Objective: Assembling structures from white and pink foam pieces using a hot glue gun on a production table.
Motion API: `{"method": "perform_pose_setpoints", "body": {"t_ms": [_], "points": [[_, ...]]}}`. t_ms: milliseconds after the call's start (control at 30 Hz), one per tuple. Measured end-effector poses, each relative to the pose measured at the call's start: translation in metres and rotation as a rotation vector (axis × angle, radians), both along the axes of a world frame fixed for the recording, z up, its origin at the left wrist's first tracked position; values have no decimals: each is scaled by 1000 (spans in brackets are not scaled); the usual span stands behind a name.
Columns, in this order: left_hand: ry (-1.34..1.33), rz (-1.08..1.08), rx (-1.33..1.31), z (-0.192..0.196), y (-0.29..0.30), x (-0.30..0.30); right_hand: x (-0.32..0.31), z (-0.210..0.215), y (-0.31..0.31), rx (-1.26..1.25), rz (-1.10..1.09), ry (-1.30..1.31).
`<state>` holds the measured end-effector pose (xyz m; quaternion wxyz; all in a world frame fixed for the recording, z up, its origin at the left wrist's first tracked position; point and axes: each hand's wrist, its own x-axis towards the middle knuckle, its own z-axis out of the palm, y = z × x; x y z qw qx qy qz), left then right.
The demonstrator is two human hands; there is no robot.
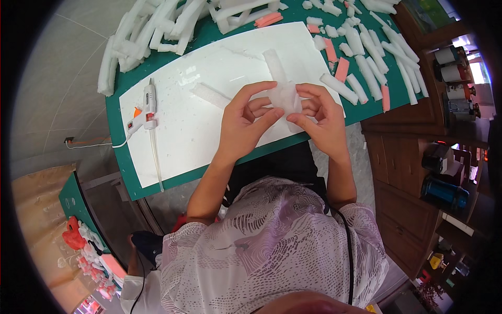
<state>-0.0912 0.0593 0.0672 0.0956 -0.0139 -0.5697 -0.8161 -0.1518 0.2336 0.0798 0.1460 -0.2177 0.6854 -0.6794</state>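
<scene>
Between my two hands, above the front of the white board (193, 141), is a small white foam piece (285, 97). My left hand (250, 118) pinches its left side with thumb and fingers. The fingers of my right hand (320, 115) close on its right side. Behind it a white foam strip (274, 65) points toward the far side; whether the two are joined I cannot tell. Another white foam strip (209, 95) lies on the board just left of my left hand. A white glue gun (149, 107) with a glue stick (156, 162) in its back lies at the board's left.
A pile of joined white foam strips (157, 26) covers the table's far left. Loose white foam pieces (368, 78) and pink foam pieces (342, 69) are spread over the green table mat (123, 172) at right. A white cord (99, 145) runs left from the glue gun.
</scene>
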Motion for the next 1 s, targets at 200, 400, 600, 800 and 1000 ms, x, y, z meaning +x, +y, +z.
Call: {"method": "perform_pose_setpoints", "body": {"t_ms": [200, 400, 600, 800, 1000], "points": [[13, -20, 11, 2, -8, 6, 11, -1, -7, 51, -65, 113], [58, -18, -17, -4, -20, 16, 22, 10, -22, 250, -81, 224], [15, 65, -38, -4, -23, 14, 29, 11, -29, 282, -32, 427], [23, 197, -13, -4, -37, 18, 22, 11, -21, 454, 47, 389], [40, 249, 15, -5, -49, 18, 13, -15, -7, 646, 56, 561]]}}
